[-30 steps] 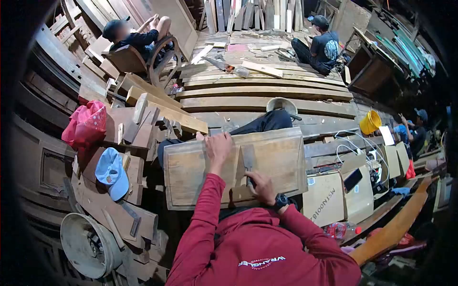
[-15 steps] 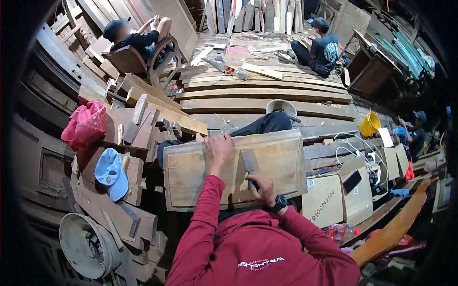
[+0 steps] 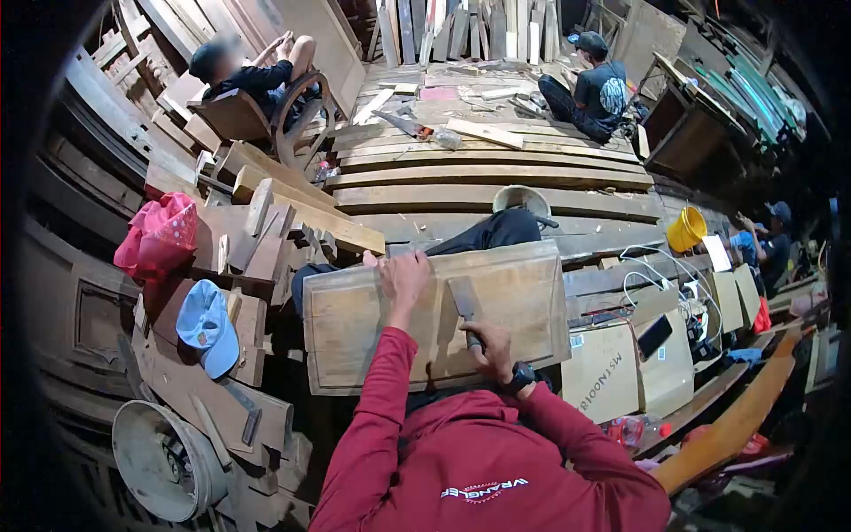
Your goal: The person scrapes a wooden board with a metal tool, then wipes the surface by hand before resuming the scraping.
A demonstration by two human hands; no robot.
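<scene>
Across my lap lies a wooden panel (image 3: 372, 341) with a bevelled, moulded border. My left hand (image 3: 405, 282) grips its far edge, left of centre, with the fingers bent over the rim. A scraper (image 3: 462, 297) with a broad flat metal blade and a dark handle is in my right hand (image 3: 492, 349). Its blade points away from me, over the middle of the panel, and the fingers wrap round the handle. The wrist of that hand bears a black watch.
At left are a blue cap (image 3: 207, 326), a pink cloth bundle (image 3: 160, 235), a metal square (image 3: 251, 424) and a bucket (image 3: 146, 461). Right of the panel stand cardboard boxes (image 3: 598, 377) with a phone (image 3: 655, 338) and cables. Planks cover the floor ahead; several people sit farther off.
My right hand has shifted slightly on the scraper's handle, with the fingers a little higher. The left hand keeps its place at the panel's far edge, its fingers bunched slightly more.
</scene>
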